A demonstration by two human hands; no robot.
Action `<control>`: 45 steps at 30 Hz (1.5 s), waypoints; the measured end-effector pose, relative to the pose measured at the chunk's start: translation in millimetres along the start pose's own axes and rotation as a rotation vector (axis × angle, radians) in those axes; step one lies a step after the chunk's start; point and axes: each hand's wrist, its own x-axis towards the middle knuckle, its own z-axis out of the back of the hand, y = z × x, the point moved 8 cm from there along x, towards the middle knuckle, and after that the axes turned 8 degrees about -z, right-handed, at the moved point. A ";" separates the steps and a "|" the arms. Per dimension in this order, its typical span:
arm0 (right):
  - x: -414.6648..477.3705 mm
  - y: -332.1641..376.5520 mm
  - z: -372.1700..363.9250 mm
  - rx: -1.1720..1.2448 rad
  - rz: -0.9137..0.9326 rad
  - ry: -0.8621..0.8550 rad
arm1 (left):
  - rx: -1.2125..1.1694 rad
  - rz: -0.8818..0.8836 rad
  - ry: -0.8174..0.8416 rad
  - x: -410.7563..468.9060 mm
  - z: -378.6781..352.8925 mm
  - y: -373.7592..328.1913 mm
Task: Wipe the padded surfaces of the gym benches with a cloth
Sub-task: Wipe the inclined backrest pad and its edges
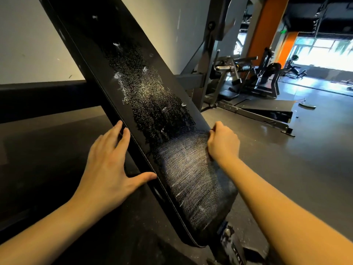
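Fingers (217, 129) grip dark cloth (191, 169) on speckled pad (152, 104); gym floor (286, 159).

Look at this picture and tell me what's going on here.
A person is cleaning a tilted black pad on a gym bench. The left hand rests open against the pad's left edge. The right hand pinches the top corner of a dark cloth spread over the pad's lower part. Above the cloth, wet droplets cover the pad, not yet wiped.
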 end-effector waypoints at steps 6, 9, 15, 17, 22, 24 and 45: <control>-127.2 108.8 32.6 0.282 0.597 0.038 | -0.011 0.016 -0.029 0.5 -3.9 1.6; -94.4 83.1 24.5 0.184 0.565 -0.023 | -0.028 0.024 -0.025 -0.3 -3.2 1.8; -4.6 -2.0 5.1 -0.003 0.056 0.006 | -0.041 0.031 -0.014 -0.5 -5.0 1.6; -55.4 39.7 10.8 0.140 0.194 0.033 | -0.033 0.036 -0.026 -0.3 -4.1 1.4; -144.9 88.3 30.3 0.287 0.593 0.054 | -0.006 0.028 -0.028 0.1 -5.6 3.1; -106.3 44.2 18.2 0.230 0.390 0.027 | -0.013 0.033 -0.017 -2.7 -5.6 2.7; -87.2 -75.7 4.2 0.044 -0.101 0.036 | -0.119 0.088 -0.006 -2.9 -5.2 -2.5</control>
